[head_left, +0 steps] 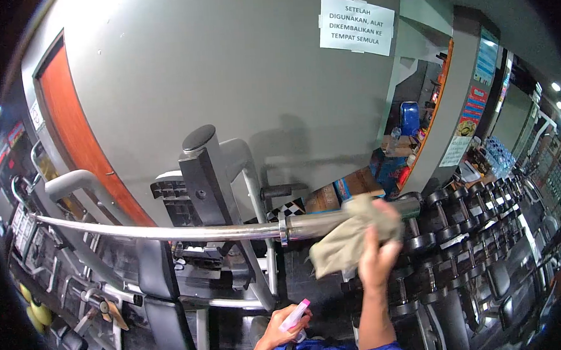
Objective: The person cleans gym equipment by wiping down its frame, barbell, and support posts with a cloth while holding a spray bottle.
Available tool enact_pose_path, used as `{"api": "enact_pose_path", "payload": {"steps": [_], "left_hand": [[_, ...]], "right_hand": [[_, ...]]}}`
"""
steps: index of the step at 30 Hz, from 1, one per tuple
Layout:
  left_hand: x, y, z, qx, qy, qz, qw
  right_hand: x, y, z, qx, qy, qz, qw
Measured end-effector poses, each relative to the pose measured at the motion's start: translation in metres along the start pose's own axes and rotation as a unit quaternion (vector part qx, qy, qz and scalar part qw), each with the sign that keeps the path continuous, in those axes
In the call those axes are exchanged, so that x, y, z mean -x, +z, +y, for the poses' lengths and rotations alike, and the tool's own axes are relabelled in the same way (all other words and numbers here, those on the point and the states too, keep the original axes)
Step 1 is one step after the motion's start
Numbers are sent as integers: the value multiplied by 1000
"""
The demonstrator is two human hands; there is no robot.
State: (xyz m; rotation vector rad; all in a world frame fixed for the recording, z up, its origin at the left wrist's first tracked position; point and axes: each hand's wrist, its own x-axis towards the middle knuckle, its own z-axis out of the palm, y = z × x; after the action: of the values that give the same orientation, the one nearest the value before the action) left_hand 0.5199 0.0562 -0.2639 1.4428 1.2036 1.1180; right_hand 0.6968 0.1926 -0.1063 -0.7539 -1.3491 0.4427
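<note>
A long metal barbell (220,232) runs across the view, its thicker end sleeve on the right. My right hand (379,249) presses a beige cloth (337,247) against that sleeve, with the fingers closed around the fabric. Part of the sleeve is hidden behind the cloth. Low in the middle, near my body, my left hand (278,328) is wrapped around a small spray bottle (295,316) with a pink and white top. The bottle's lower part is hidden by the hand and the blue clothing.
A padded bench (161,299) and a grey-framed machine (208,178) stand left of centre. Racks of dumbbells (446,230) line the right side. A cardboard box (350,187) lies by the wall, under a paper sign (356,24). An orange door (81,121) is at the left.
</note>
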Motion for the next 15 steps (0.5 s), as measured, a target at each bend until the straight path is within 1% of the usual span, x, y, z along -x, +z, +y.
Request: {"api": "enact_pose_path", "payload": {"steps": [1, 2, 3, 4, 6, 7, 8, 9, 12, 15], "left_hand": [[0, 0, 1, 5, -4, 1, 1000], [0, -1, 3, 8, -7, 1, 1000], [0, -2, 4, 12, -10, 1, 1000], [0, -3, 5, 11, -16, 1, 1000], [-1, -3, 7, 10, -25, 0, 1000], [-1, -3, 6, 5, -20, 0, 1000], [-1, -2, 3, -1, -15, 0, 1000], [-2, -2, 2, -7, -10, 0, 1000], [-3, -1, 0, -17, 5, 0, 1000], [-4, 1, -2, 3, 4, 2, 1000]], "right_hand": [[-11, -13, 2, 45, -13, 58, 997], [-26, -28, 8, 124, -47, 96, 987], [-39, -41, 13, 174, -55, 119, 976], [-51, -52, 23, 156, -28, 120, 980], [-67, -65, 42, 203, 17, 86, 975], [-69, -65, 45, 312, 34, 46, 948], [-70, -63, 45, 416, 51, 7, 908], [-68, -63, 49, 447, 4, -18, 894], [-63, -62, 53, 435, -6, 8, 900], [-54, -66, 65, 385, -54, 45, 920]]}}
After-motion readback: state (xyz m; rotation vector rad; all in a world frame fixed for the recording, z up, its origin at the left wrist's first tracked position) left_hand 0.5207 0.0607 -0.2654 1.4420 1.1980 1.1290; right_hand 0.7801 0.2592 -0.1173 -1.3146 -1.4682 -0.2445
